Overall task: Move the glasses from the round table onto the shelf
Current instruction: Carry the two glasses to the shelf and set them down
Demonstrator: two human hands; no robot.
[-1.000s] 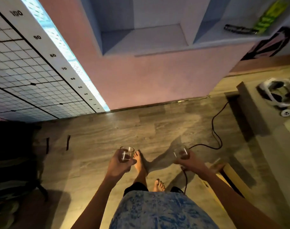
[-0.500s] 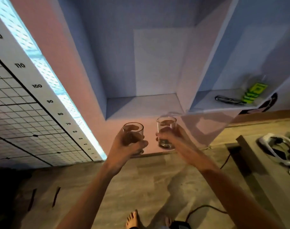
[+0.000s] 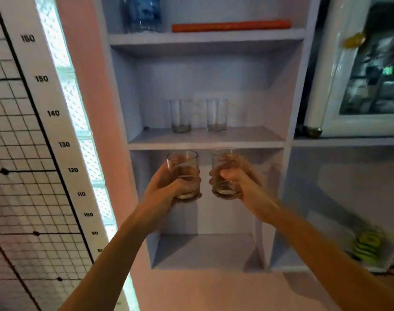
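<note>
Below the shelf board [image 3: 205, 140] where two glasses [image 3: 180, 115] already stand, my left hand [image 3: 169, 189] and right hand [image 3: 238, 178] each wrap a tumbler [image 3: 182, 167]; next I'd lift both onto it

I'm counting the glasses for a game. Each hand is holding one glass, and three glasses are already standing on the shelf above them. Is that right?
Not quite. The head view shows only two glasses already standing on the shelf: a left shelf glass and a right shelf glass. The rest is right: the left hand holds one glass and the right hand holds another glass, below that shelf.
</note>
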